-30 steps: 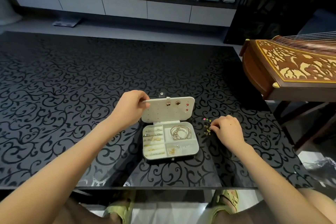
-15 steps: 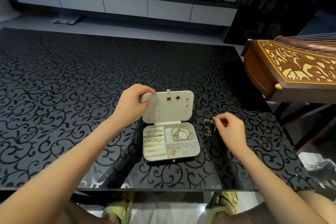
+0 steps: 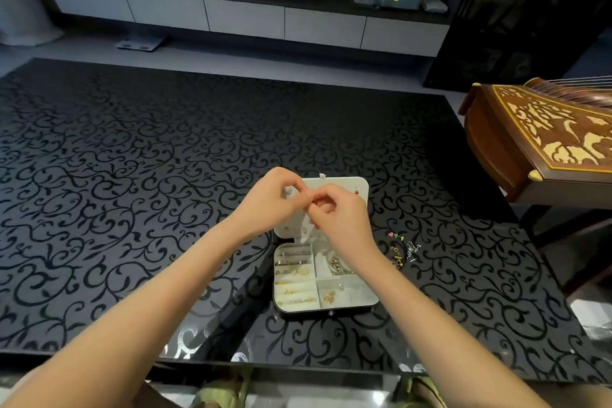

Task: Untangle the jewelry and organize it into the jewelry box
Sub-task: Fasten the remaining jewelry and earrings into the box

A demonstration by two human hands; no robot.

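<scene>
Both hands meet in front of the raised lid (image 3: 361,190) of the jewelry box (image 3: 326,311), which stands open on the desk (image 3: 132,175). The right hand (image 3: 341,222) has thumb and forefinger pinched narrow on a small piece, probably an earring, too tiny to make out. The left hand (image 3: 271,209) curls its fingers (image 3: 298,190) right against that pinch. Whether they hold the piece, the lid or nothing, I cannot tell.

The loose jewelry (image 3: 399,253) lies just right of the box in a small tangled heap. It all looks light, thin and easily bent or dropped, so it is best taken by a firm body rather than a post or chain.

The hands cover most of the lid's holes. The right wrist hides part of the bangles (image 3: 336,267) in the box's rear compartment.
</scene>
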